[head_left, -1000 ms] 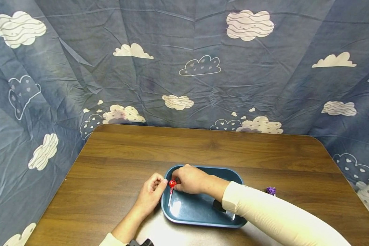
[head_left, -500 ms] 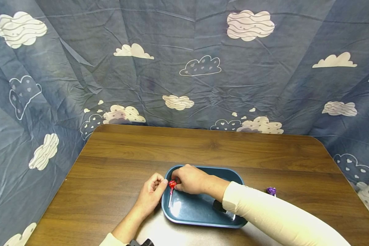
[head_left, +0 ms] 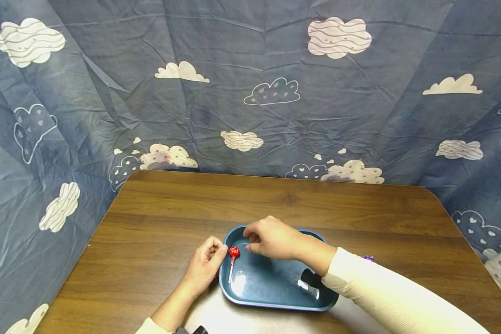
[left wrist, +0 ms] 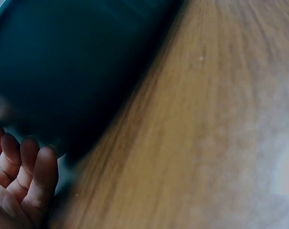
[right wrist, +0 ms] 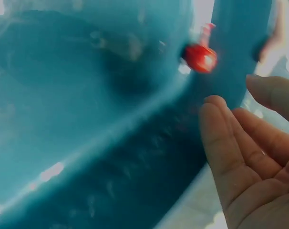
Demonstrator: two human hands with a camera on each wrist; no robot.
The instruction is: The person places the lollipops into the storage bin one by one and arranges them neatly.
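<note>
No legible text, label, brand, number or sign recorded. Wrapper of red lollipop [head_left: 234, 252], near left edge of tray [head_left: 271, 285]: any lettering too small to read.

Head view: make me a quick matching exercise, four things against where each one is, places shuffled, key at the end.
Things
1. red lollipop
2. left hand
3. purple wrapper
4. right hand

Places
A. just past the right sleeve, mostly hidden
B. over the tray, holding nothing
C. lying inside the tray, near its left end
D. at the tray's left rim

Pairs: 1-C, 2-D, 3-A, 4-B
</note>
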